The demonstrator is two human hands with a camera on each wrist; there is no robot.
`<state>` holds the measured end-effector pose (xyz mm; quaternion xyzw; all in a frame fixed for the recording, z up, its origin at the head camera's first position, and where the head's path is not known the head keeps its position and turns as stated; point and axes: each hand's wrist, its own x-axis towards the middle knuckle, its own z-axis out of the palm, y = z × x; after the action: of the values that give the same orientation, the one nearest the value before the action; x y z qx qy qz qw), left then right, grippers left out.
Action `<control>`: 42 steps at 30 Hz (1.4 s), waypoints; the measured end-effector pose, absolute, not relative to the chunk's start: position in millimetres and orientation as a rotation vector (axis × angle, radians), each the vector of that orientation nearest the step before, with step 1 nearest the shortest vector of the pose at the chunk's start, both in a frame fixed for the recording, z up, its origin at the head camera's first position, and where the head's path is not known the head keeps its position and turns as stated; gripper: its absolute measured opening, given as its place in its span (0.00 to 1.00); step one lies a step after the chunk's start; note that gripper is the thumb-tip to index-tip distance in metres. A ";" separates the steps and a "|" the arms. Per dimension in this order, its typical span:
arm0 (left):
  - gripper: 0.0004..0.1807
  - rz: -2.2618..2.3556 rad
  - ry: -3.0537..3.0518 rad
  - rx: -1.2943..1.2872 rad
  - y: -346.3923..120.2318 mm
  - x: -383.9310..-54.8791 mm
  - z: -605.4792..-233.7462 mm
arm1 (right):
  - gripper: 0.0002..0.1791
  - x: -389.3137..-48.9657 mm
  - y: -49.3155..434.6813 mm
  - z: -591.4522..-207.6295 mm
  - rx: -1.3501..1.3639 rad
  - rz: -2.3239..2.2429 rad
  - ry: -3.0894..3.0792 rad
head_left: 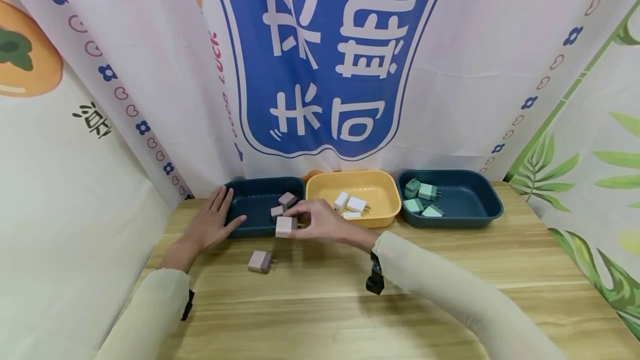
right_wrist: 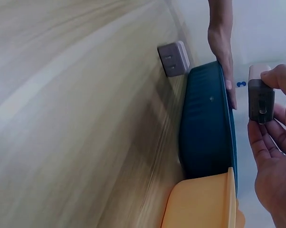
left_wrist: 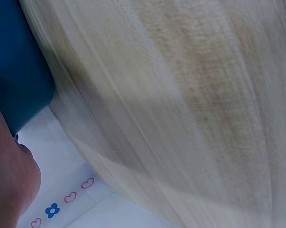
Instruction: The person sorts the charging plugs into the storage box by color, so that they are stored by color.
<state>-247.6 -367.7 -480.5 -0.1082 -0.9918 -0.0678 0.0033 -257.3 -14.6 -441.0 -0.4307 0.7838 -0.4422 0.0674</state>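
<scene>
Between thumb and fingers, my right hand pinches a pinkish charger plug over the front rim of the left dark blue tray. In the right wrist view the plug's grey end with its metal prongs faces the camera. My left hand rests with straight fingers on the left end of that tray. Inside the tray lie two pinkish-grey plugs. Another pink plug lies on the table in front of the tray, prongs pointing right.
A yellow tray with several white plugs stands in the middle. To its right, a second dark blue tray holds several green plugs. A printed curtain hangs behind the wooden table.
</scene>
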 end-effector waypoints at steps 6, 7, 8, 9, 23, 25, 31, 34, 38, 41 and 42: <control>0.53 -0.203 -3.095 -0.359 -367.8 -246.4 -481.0 | 0.22 -266.3 -21.3 -444.2 -1.224 -1.357 2.378; 0.53 -0.203 -3.094 -0.363 -367.8 -246.2 -481.0 | 0.22 -267.8 -22.5 -444.6 -1.212 -1.356 2.386; 0.53 -0.203 -3.093 -0.366 -367.6 -245.7 -480.7 | 0.22 -269.6 -23.8 -445.3 -1.203 -1.351 2.397; 0.53 -0.205 -3.093 -0.367 -367.6 -245.3 -480.5 | 0.22 -271.1 -24.9 -445.5 -1.195 -1.348 2.403; 0.53 -0.255 -3.084 -0.374 -369.0 -245.9 -481.9 | 0.22 -292.0 -36.1 -451.5 -1.146 -1.354 2.420; 0.53 -0.251 -3.085 -0.372 -368.4 -245.7 -481.6 | 0.22 -292.7 -36.9 -452.3 -1.128 -1.351 2.423; 0.53 -0.234 -3.085 -0.367 -366.3 -245.0 -481.3 | 0.22 -293.5 -39.6 -453.3 -1.079 -1.322 2.448; 0.53 -0.225 -3.094 -0.363 -366.0 -244.8 -480.9 | 0.22 -294.6 -40.9 -454.3 -1.073 -1.306 2.466; 0.54 -0.232 -3.088 -0.361 -366.0 -245.2 -480.1 | 0.22 -295.5 -42.8 -455.9 -1.064 -1.311 2.474; 0.54 -0.239 -3.080 -0.360 -366.1 -245.6 -480.3 | 0.22 -295.9 -43.9 -457.8 -1.056 -1.318 2.482; 0.54 -0.241 -3.081 -0.361 -366.0 -245.7 -480.5 | 0.22 -295.9 -44.1 -458.2 -1.053 -1.319 2.486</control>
<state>-245.7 -366.0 -480.5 -0.1161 -0.9901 -0.0774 0.0153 -295.9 -44.1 -458.2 -0.3497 0.8254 -0.4379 0.0686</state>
